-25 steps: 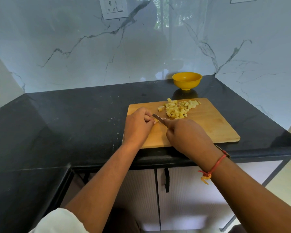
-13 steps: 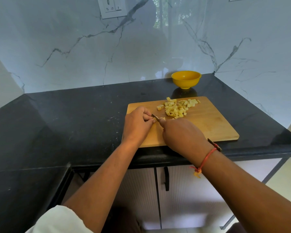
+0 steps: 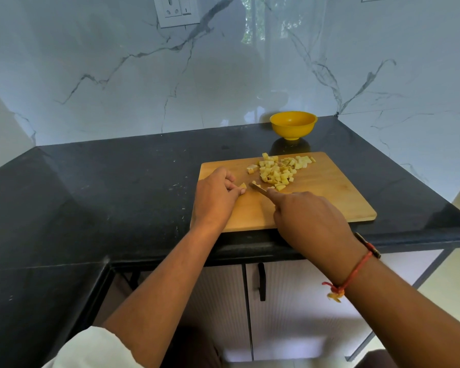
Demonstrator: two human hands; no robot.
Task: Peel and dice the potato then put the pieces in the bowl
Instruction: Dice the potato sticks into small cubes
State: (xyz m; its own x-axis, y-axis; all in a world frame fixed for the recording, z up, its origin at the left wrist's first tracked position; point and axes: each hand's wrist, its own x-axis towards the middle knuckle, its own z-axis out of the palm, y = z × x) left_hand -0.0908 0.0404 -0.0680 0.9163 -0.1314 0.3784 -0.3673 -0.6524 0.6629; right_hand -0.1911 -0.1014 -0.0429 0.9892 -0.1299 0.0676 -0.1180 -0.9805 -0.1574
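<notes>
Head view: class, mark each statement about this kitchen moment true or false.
1. The bowl holds the dice. False: it looks empty; the dice lie on the board.
2. The right hand grips the knife. True.
3. The left hand holds a potato piece. True.
4. The bowl stands on the board. False: it stands on the counter behind it.

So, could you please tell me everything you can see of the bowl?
The bowl is small, round and yellow, plastic by its look, on a short foot. It stands upright on the black counter near the marble wall, just beyond the board's far edge and apart from it. The visible inside looks empty; nothing else touches it.
</notes>
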